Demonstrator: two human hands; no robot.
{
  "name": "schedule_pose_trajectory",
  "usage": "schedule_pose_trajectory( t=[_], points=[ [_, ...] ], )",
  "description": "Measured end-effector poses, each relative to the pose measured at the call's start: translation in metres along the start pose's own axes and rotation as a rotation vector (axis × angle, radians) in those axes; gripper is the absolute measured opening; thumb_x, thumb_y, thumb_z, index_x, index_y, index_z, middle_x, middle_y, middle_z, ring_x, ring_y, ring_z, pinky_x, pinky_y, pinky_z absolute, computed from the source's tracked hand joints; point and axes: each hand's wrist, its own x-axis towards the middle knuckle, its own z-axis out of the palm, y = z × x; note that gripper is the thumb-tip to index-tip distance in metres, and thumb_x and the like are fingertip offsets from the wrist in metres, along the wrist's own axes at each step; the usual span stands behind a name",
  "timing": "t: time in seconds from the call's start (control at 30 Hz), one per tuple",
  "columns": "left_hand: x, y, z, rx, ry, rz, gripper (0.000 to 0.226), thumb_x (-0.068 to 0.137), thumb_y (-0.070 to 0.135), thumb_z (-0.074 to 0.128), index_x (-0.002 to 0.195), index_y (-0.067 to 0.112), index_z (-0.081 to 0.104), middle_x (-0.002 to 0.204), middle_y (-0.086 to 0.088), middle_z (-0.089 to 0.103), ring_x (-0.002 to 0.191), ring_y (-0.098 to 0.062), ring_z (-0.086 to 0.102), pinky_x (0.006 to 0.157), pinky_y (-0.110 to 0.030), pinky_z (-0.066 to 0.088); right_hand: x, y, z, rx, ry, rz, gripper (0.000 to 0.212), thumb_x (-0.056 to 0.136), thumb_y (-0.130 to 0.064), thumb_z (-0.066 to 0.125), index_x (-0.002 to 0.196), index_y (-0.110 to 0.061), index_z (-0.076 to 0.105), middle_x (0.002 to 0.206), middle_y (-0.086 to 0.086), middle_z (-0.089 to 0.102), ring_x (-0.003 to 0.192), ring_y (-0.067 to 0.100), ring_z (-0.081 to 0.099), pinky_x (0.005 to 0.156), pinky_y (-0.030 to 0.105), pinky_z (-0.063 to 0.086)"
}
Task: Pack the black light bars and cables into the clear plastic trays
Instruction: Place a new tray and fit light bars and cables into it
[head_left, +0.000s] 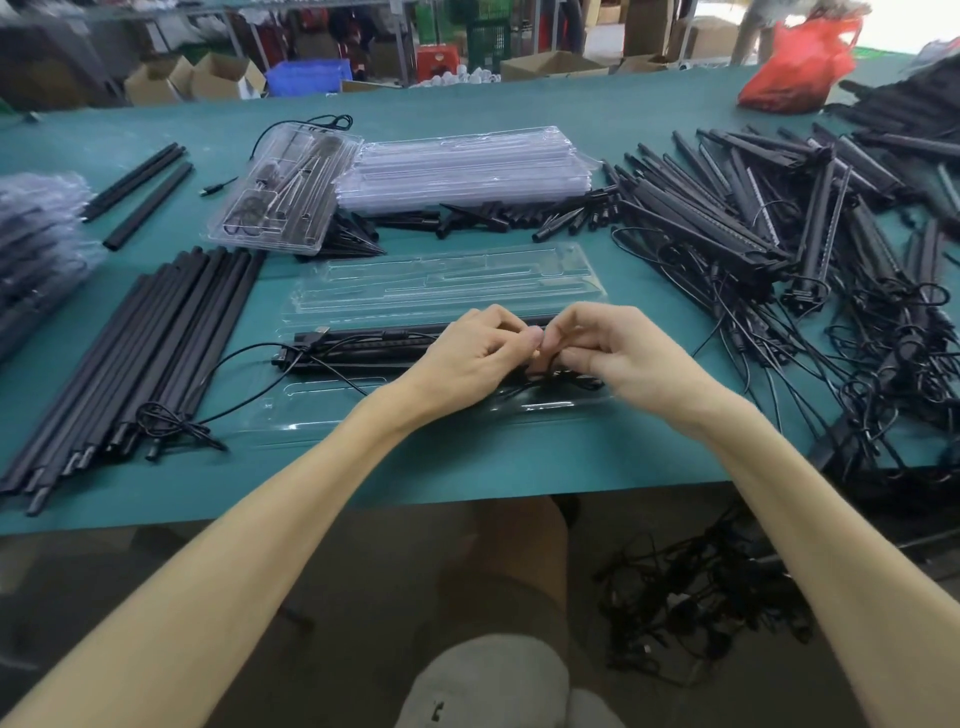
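The black light bars (363, 345) lie lengthwise in the near clear tray (322, 410) on the green desk (467, 467), their right ends hidden under the hands. The left hand (467, 353) and right hand (608, 353) meet fingertip to fingertip, fingers curled, pinching a black cable (571, 384) that is mostly covered. The tray's edges are hard to trace. A heap of bars and cables (779, 234) is cut off at the right edge.

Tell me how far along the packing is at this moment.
Done: one packed tray lies at the back left. In hand: the left hand and right hand pinch a cable over the open tray, which already holds a light bar. Left: a big pile of light bars on the right and a stack of empty trays.
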Motion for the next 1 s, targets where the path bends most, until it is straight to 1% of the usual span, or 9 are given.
schedule_pose_trajectory(
  t=[0.1, 0.23, 0.3, 0.4, 0.5, 0.67, 0.73, 0.87, 1.0],
  points=[
    [0.000, -0.003, 0.000, 0.027, -0.037, 0.053, 0.029, 0.093, 0.064, 0.039, 0.078, 0.055, 0.062, 0.109, 0.009, 0.058, 0.113, -0.016, 0.052, 0.104, -0.043, 0.041, -0.001, 0.002, 0.001, 0.031, 0.036, 0.015, 0.022, 0.093, 0.015, 0.054, 0.097, -0.004, 0.064, 0.097, 0.009, 0.076, 0.097, 0.018, 0.073, 0.094, 0.030, 0.054],
    [-0.001, -0.007, -0.001, 0.019, -0.044, 0.068, 0.024, 0.095, 0.055, 0.057, 0.090, 0.039, 0.074, 0.112, 0.007, 0.059, 0.117, -0.019, 0.052, 0.107, -0.047, 0.040, -0.007, 0.007, 0.008, 0.061, 0.111, 0.031, 0.022, 0.095, 0.008, 0.058, 0.097, -0.015, 0.061, 0.093, -0.001, 0.076, 0.089, 0.008, 0.071, 0.081, 0.016, 0.049],
    [-0.002, -0.008, -0.001, 0.025, -0.046, 0.060, 0.033, 0.088, 0.059, 0.060, 0.095, 0.031, 0.076, 0.113, 0.008, 0.059, 0.117, -0.017, 0.051, 0.107, -0.045, 0.040, -0.008, 0.009, 0.011, 0.061, 0.129, 0.039, 0.019, 0.096, 0.004, 0.059, 0.097, -0.015, 0.059, 0.093, -0.003, 0.077, 0.091, 0.006, 0.070, 0.083, 0.019, 0.049],
    [-0.002, -0.006, -0.002, 0.020, -0.051, 0.066, 0.022, 0.087, 0.046, 0.071, 0.096, 0.026, 0.077, 0.114, 0.005, 0.059, 0.117, -0.017, 0.053, 0.107, -0.045, 0.040, -0.007, 0.011, 0.013, 0.015, 0.121, 0.059, 0.017, 0.096, 0.000, 0.061, 0.098, -0.016, 0.058, 0.095, -0.004, 0.078, 0.095, 0.007, 0.071, 0.086, 0.026, 0.050],
    [-0.002, -0.005, -0.003, 0.003, -0.043, 0.060, 0.012, 0.086, 0.040, 0.076, 0.094, 0.030, 0.075, 0.113, 0.005, 0.059, 0.117, -0.018, 0.053, 0.107, -0.046, 0.040, -0.004, 0.010, 0.012, -0.025, 0.098, 0.082, 0.016, 0.096, -0.003, 0.062, 0.097, -0.018, 0.060, 0.092, -0.007, 0.078, 0.091, 0.005, 0.070, 0.083, 0.026, 0.047],
    [-0.002, -0.003, 0.000, 0.050, -0.017, 0.062, 0.011, 0.083, 0.038, 0.080, 0.090, 0.032, 0.073, 0.112, 0.007, 0.059, 0.116, -0.019, 0.053, 0.106, -0.046, 0.040, -0.007, 0.005, 0.014, 0.001, 0.133, 0.058, 0.015, 0.091, -0.002, 0.067, 0.097, -0.014, 0.059, 0.094, -0.003, 0.077, 0.096, 0.011, 0.071, 0.088, 0.036, 0.055],
    [-0.002, -0.003, 0.000, 0.069, -0.004, 0.069, 0.012, 0.083, 0.037, 0.080, 0.091, 0.032, 0.072, 0.111, 0.007, 0.059, 0.115, -0.018, 0.054, 0.105, -0.046, 0.040, -0.011, 0.003, 0.015, -0.005, 0.183, 0.048, 0.012, 0.089, -0.010, 0.073, 0.095, -0.017, 0.064, 0.094, -0.006, 0.076, 0.092, 0.006, 0.069, 0.084, 0.034, 0.055],
    [-0.001, -0.004, 0.000, 0.079, -0.003, 0.057, 0.013, 0.084, 0.038, 0.080, 0.094, 0.034, 0.074, 0.112, 0.009, 0.059, 0.115, -0.015, 0.053, 0.106, -0.046, 0.039, -0.019, 0.001, 0.009, -0.206, 0.302, 0.045, 0.011, 0.086, -0.025, 0.077, 0.083, -0.033, 0.071, 0.084, -0.014, 0.070, 0.083, 0.001, 0.056, 0.072, 0.016, 0.040],
    [-0.001, -0.005, 0.001, 0.083, 0.003, 0.049, 0.014, 0.083, 0.040, 0.079, 0.095, 0.034, 0.075, 0.112, 0.012, 0.059, 0.116, -0.013, 0.052, 0.107, -0.046, 0.039, -0.024, 0.004, 0.008, -0.231, 0.382, 0.115, 0.012, 0.084, -0.021, 0.080, 0.084, -0.026, 0.069, 0.079, -0.009, 0.068, 0.067, -0.002, 0.055, 0.061, 0.008, 0.038]
  ],
)
